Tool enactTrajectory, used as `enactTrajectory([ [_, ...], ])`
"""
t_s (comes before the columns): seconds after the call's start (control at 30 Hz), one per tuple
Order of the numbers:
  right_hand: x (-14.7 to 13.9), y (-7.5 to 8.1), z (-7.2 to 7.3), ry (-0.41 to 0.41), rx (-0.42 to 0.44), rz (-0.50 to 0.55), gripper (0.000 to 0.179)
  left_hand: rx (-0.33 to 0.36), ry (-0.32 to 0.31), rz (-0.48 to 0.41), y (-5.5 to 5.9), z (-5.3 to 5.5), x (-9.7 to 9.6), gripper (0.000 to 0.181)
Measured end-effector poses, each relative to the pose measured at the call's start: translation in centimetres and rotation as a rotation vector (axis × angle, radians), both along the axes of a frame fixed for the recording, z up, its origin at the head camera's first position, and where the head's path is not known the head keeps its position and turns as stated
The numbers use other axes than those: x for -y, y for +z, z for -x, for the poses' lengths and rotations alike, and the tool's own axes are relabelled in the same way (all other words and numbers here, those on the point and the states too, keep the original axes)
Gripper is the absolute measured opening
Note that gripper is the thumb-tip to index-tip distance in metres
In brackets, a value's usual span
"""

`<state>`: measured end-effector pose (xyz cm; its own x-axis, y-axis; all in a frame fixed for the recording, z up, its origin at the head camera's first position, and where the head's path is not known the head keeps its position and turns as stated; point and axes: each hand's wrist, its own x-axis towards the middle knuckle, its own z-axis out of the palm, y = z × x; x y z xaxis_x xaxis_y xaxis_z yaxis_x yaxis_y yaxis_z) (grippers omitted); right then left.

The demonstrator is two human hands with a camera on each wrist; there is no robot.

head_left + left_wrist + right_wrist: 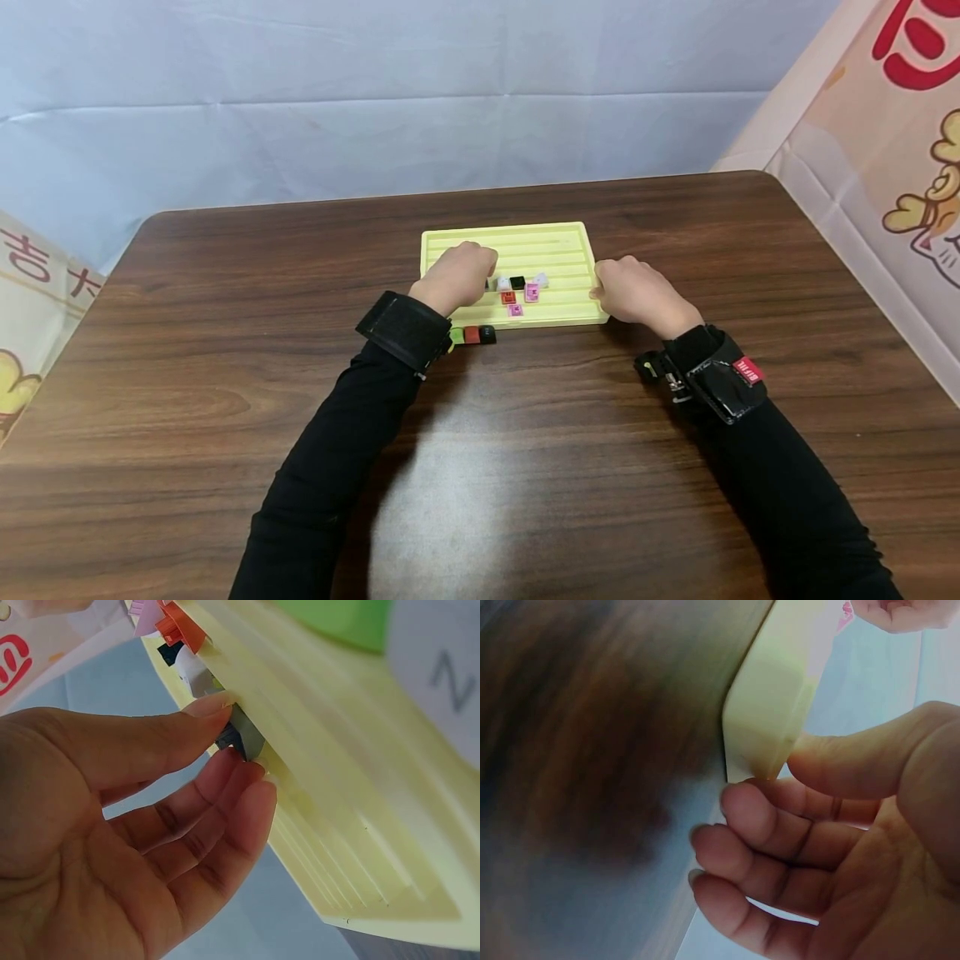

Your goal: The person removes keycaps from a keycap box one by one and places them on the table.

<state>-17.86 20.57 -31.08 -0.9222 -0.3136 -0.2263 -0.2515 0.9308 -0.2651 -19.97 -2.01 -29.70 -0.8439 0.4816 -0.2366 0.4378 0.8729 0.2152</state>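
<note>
A pale yellow ridged tray [566, 242] lies on the table with several small keycaps on it. Over its left half is my left hand [459, 273], whose thumb and fingertips pinch a dark grey keycap [246, 733] at the ridges; the head view hides most of that keycap behind the hand. Beside it on the tray are a white keycap [503, 284], a black keycap [517, 283], a red keycap [508, 297] and a pink keycap [532, 292]. My right hand [639, 292] grips the tray's right edge, thumb on the rim and fingers curled by its side.
In front of the tray, a green keycap [457, 336], a red-brown keycap [472, 335] and a black keycap [487, 335] sit in a row on the brown wooden table [187, 375]. A pale cloth [375, 108] hangs behind the table.
</note>
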Motion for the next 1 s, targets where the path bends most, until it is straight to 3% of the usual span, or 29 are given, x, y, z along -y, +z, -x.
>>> enactTrajectory([
  [0.6,0.03,0.0,0.06,0.001,0.007,0.014,0.011,0.053,-0.019,-0.004,0.45,-0.28,-0.01,0.031],
  [1.0,0.08,0.1,-0.05,-0.007,0.015,0.014,0.012,0.019,-0.037,0.012,0.4,-0.48,0.15,0.035],
])
